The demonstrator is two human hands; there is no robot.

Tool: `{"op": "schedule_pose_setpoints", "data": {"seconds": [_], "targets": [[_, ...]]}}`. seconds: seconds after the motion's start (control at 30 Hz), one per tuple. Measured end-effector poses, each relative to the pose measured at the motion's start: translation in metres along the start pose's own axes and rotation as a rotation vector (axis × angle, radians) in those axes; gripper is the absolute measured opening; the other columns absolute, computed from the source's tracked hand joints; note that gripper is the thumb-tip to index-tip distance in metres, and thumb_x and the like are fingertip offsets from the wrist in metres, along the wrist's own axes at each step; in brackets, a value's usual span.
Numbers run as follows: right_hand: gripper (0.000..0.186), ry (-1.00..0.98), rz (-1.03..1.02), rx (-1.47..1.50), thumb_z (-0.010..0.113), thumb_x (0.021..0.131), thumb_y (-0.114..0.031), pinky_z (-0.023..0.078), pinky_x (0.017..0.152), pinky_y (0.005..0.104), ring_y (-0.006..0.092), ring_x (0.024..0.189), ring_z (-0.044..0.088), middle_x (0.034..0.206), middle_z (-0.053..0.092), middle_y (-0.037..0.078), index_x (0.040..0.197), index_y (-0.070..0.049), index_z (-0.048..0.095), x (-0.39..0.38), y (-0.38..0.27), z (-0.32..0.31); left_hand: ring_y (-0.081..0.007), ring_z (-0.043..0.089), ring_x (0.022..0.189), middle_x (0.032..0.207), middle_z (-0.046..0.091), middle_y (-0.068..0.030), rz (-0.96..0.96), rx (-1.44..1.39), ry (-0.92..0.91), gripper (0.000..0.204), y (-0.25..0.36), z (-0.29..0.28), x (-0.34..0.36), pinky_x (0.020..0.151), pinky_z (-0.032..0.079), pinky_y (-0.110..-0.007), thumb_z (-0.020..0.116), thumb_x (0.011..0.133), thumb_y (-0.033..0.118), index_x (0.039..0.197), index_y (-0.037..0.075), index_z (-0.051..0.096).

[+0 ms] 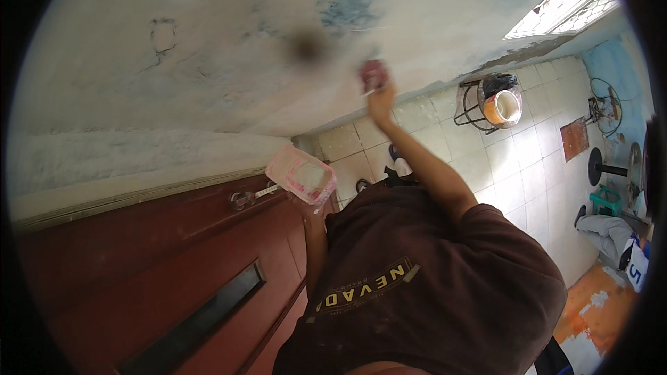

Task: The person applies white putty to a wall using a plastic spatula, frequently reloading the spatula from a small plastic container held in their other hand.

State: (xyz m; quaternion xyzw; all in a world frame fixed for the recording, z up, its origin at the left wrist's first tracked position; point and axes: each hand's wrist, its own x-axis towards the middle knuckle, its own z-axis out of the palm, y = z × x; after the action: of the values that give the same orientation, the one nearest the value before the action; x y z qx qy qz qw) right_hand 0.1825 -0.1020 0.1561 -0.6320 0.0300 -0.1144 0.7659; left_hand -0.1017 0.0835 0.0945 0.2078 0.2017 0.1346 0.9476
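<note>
My left hand holds a pink plastic tub from below. The tub is smeared, with some whitish material inside, and sits close to the door handle. My right arm reaches up toward the patchy whitish wall. At its end my right hand is closed on a dark red, blurred tool with a thin pale edge. The tool's exact kind is unclear. It appears at or very near the wall, below a blue-grey patch.
A maroon door stands at my left. Beyond my right arm, a stool bears an orange-and-white bucket and a black bag. A grilled window is at the upper right. Another person is at the far right, near a green stool.
</note>
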Motion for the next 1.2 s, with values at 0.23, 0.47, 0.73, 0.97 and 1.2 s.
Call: {"op": "schedule_pose_setpoints", "data": {"seconds": [0.23, 0.47, 0.73, 0.97, 1.2], "targets": [[0.043, 0.458, -0.257, -0.447, 0.053, 0.101, -0.016, 0.054, 0.076, 0.0430, 0.0354, 0.079, 0.071, 0.091, 0.074, 0.022, 0.137, 0.005, 0.057, 0.093, -0.031, -0.014, -0.0356, 0.052, 0.132, 0.146, 0.052, -0.0122, -0.009, -0.068, 0.010, 0.063, -0.004, -0.002, -0.001, 0.107, 0.047, -0.058, 0.052, 0.099, 0.051, 0.147, 0.012, 0.046], [0.044, -0.215, -0.580, -0.049, 0.059, 0.090, -0.003, 0.054, 0.065, 0.0456, 0.0413, 0.073, 0.067, 0.088, 0.070, 0.021, 0.133, -0.002, 0.058, -0.073, -0.117, 0.139, -0.0359, 0.052, 0.132, 0.147, 0.051, -0.0125, 0.038, -0.095, -0.001, 0.063, 0.008, -0.023, -0.001, 0.107, 0.047, -0.058, 0.052, 0.099, 0.052, 0.147, 0.012, 0.046], [0.028, -0.466, 0.346, 0.569, 0.045, 0.106, -0.018, 0.058, 0.066, 0.0398, 0.0231, 0.079, 0.070, 0.094, 0.071, 0.015, 0.110, 0.002, 0.063, -0.079, -0.040, 0.072, -0.0362, 0.052, 0.132, 0.148, 0.051, -0.0127, 0.044, -0.314, -0.103, 0.064, 0.000, -0.053, -0.005, 0.107, 0.047, -0.058, 0.052, 0.099, 0.052, 0.148, 0.011, 0.045], [0.027, 0.274, 0.389, 0.377, 0.063, 0.084, 0.007, 0.059, 0.063, 0.0424, 0.0317, 0.077, 0.068, 0.095, 0.065, 0.022, 0.109, 0.005, 0.056, 0.029, -0.035, 0.099, -0.0357, 0.050, 0.135, 0.150, 0.049, -0.0125, -0.093, -0.703, -0.417, 0.066, -0.015, -0.050, -0.007, 0.109, 0.045, -0.056, 0.052, 0.099, 0.053, 0.148, 0.010, 0.044], [0.031, -0.268, -0.049, -0.001, 0.066, 0.084, -0.006, 0.049, 0.082, 0.0483, 0.0458, 0.093, 0.060, 0.099, 0.062, 0.025, 0.110, 0.002, 0.050, -0.078, -0.130, 0.198, -0.0331, 0.048, 0.136, 0.146, 0.052, -0.0114, 0.092, -0.268, 0.024, 0.062, -0.004, -0.078, 0.003, 0.114, 0.043, -0.052, 0.057, 0.098, 0.051, 0.146, 0.013, 0.047]]}}
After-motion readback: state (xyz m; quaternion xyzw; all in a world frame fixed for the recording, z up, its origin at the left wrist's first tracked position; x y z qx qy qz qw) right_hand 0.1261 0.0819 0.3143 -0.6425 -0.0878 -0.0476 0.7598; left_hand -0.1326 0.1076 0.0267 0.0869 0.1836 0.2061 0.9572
